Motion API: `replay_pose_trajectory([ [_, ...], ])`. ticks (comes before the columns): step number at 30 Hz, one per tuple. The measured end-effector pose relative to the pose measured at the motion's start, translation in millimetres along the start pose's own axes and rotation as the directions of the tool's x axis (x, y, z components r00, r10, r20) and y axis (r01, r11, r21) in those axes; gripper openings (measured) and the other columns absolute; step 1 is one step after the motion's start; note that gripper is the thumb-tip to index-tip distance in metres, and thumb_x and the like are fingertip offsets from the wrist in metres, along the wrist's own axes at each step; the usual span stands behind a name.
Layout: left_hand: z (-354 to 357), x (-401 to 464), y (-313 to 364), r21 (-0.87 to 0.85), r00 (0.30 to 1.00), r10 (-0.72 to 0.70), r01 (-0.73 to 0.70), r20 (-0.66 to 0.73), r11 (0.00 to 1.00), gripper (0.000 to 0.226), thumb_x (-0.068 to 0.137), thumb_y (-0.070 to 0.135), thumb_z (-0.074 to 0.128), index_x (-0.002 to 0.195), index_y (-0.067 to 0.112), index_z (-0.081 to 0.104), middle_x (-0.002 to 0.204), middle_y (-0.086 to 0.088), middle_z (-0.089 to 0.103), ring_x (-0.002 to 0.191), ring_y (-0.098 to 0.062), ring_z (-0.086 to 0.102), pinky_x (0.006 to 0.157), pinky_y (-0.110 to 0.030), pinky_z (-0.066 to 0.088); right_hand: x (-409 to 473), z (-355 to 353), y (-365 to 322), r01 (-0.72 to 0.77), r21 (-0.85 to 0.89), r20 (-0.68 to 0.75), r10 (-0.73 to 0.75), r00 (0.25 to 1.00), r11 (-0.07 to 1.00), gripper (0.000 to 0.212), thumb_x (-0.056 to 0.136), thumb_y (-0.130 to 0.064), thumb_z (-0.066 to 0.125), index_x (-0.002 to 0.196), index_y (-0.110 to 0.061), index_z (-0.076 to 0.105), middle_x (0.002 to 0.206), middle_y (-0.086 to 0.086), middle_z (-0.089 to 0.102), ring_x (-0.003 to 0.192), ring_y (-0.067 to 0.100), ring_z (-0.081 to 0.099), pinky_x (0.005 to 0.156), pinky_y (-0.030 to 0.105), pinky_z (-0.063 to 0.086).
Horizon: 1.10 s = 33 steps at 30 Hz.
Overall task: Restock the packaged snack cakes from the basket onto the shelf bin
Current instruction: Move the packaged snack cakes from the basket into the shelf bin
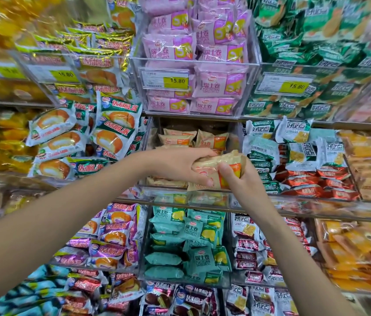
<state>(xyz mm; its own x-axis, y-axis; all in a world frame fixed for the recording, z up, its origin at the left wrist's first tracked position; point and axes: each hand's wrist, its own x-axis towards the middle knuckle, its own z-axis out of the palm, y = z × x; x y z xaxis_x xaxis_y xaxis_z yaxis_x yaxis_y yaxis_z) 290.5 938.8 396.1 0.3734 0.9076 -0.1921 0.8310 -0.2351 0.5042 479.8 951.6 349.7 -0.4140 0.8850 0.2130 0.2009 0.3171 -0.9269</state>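
Note:
Both hands hold tan packaged snack cakes (214, 165) with orange labels at the front of a clear shelf bin (168, 190) in the middle row. My left hand (180, 167) grips the packs from the left, fingers curled over the top. My right hand (237, 179) grips them from the right, thumb across an orange label. Deeper in the same bin lie more tan snack cakes (180, 137), stacked toward the back. The basket is out of view.
Clear bins crowd every side: pink rolls (193, 53) above, teal rolls (186, 236) below, white and green pie packs (84, 137) to the left, green and red packs (294, 156) to the right. Yellow price tags (175, 80) hang on the upper bins.

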Motion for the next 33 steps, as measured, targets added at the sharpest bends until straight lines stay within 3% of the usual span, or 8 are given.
replay_pose_trajectory([
  [5, -6, 5, -18, -0.094, 0.994, -0.053, 0.043, -0.099, 0.995, 0.057, 0.068, 0.061, 0.062, 0.118, 0.045, 0.039, 0.1, 0.021, 0.056, 0.081, 0.001, 0.058, 0.068, -0.023, 0.05, 11, 0, 5, -0.052, 0.122, -0.113, 0.066, 0.991, 0.991, 0.052, 0.085, -0.06, 0.036, 0.112, -0.021, 0.057, 0.101, -0.002, 0.061, 0.091, 0.009, 0.058, 0.073, 0.018, 0.049],
  [7, -15, 14, -32, -0.087, 0.978, -0.112, 0.098, -0.174, 0.991, 0.056, 0.069, 0.053, 0.064, 0.119, 0.039, 0.042, 0.097, 0.019, 0.056, 0.073, 0.005, 0.056, 0.056, -0.013, 0.041, 12, -8, 14, 0.078, -0.179, -0.239, -0.12, 0.963, 0.981, 0.034, 0.09, -0.044, 0.041, 0.104, -0.018, 0.058, 0.097, -0.002, 0.059, 0.09, 0.009, 0.055, 0.07, 0.012, 0.041],
  [9, -19, 33, -44, 0.012, 0.955, -0.167, 0.176, -0.245, 0.984, 0.058, 0.071, 0.049, 0.067, 0.122, 0.033, 0.043, 0.102, 0.013, 0.056, 0.079, -0.003, 0.054, 0.06, -0.021, 0.039, 11, -13, 31, 0.19, -0.614, -0.165, -0.36, 0.918, 0.766, 0.023, 0.087, -0.023, 0.053, 0.099, -0.006, 0.062, 0.096, 0.007, 0.06, 0.093, 0.022, 0.053, 0.074, 0.019, 0.038],
  [12, -9, 75, -53, 0.2, 0.949, -0.142, 0.203, -0.281, 0.959, 0.065, 0.072, 0.051, 0.066, 0.128, 0.026, 0.044, 0.116, 0.006, 0.057, 0.1, -0.017, 0.053, 0.072, -0.03, 0.04, 5, -10, 59, 0.24, -0.836, -0.019, -0.463, 0.886, 0.494, 0.018, 0.083, -0.01, 0.055, 0.089, 0.003, 0.065, 0.097, 0.018, 0.061, 0.087, 0.035, 0.056, 0.071, 0.038, 0.047],
  [19, 26, 143, -81, 0.343, 0.95, -0.155, 0.246, -0.271, 0.907, 0.067, 0.082, 0.04, 0.063, 0.141, 0.021, 0.038, 0.143, -0.009, 0.041, 0.128, -0.028, 0.042, 0.101, -0.038, 0.041, 11, -7, 78, 0.221, -0.893, -0.037, -0.554, 0.832, 0.391, 0.022, 0.081, -0.018, 0.048, 0.082, -0.003, 0.064, 0.095, 0.016, 0.063, 0.08, 0.029, 0.05, 0.063, 0.031, 0.035],
  [23, 42, 156, -91, 0.331, 0.958, -0.195, 0.257, -0.21, 0.908, 0.068, 0.089, 0.035, 0.052, 0.148, 0.023, 0.021, 0.154, -0.007, 0.012, 0.14, -0.032, 0.014, 0.112, -0.041, 0.02, 13, -6, 80, 0.21, -0.902, -0.046, -0.566, 0.823, 0.377, 0.018, 0.078, -0.019, 0.05, 0.077, -0.005, 0.062, 0.094, 0.014, 0.064, 0.08, 0.025, 0.044, 0.061, 0.025, 0.021],
  [29, 41, 164, -92, 0.318, 0.953, -0.284, 0.304, -0.11, 0.898, 0.082, 0.09, 0.058, 0.037, 0.149, 0.024, -0.01, 0.159, -0.002, -0.009, 0.145, -0.026, -0.008, 0.115, -0.047, -0.001, 13, -7, 83, 0.232, -0.895, -0.027, -0.567, 0.824, 0.38, 0.018, 0.078, -0.017, 0.05, 0.078, -0.005, 0.064, 0.091, 0.013, 0.065, 0.082, 0.026, 0.047, 0.06, 0.03, 0.033],
  [33, 50, 171, -86, 0.39, 0.937, -0.313, 0.35, -0.157, 0.852, 0.072, 0.096, 0.057, 0.02, 0.149, 0.022, -0.013, 0.157, -0.004, -0.016, 0.144, -0.022, -0.016, 0.115, -0.046, -0.009, 13, -6, 83, 0.229, -0.891, -0.033, -0.557, 0.83, 0.393, 0.019, 0.078, -0.016, 0.049, 0.077, -0.005, 0.064, 0.092, 0.012, 0.066, 0.082, 0.028, 0.052, 0.061, 0.029, 0.035],
])
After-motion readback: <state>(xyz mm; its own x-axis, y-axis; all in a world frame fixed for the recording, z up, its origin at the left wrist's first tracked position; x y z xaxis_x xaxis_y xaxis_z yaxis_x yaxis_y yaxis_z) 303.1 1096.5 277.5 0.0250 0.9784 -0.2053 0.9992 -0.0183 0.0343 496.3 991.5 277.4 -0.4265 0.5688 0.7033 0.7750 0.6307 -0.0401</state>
